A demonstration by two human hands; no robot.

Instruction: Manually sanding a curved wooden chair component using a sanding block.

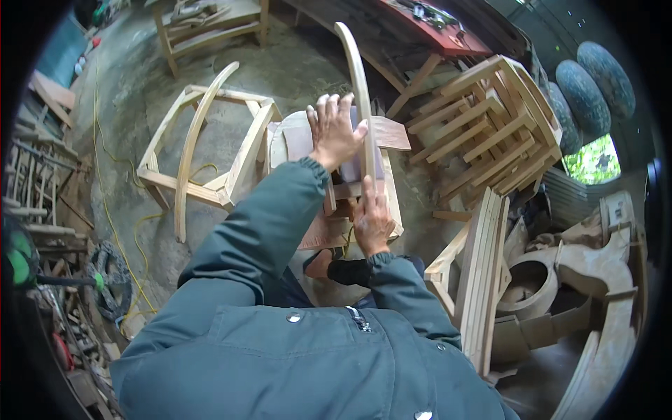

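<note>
The curved strip of wood (358, 77) runs away from me, its near end at my right hand (373, 220) and its far end rising well past my left hand (336, 136). I seem to have one hand at the end and the other partway along so that the long, bent piece doesn't tip or swing. My left hand is open, palm down, fingers spread, with the thumb against the strip's edge; it isn't wrapped around the wood. My right hand has its fingers pointing forward at the near end, but I cannot tell whether they grip it or only press. A greyish pad (348, 171) sits beside the strip, between my hands, above a wooden work stand (318, 240). Left of my hands, another curved strip (186, 157) lies across an open wooden frame (246, 155), perhaps parked there within reach. To their right are piled slatted frames (500, 133), and nearer me, straight strips (479, 280) lie side by side.
</note>
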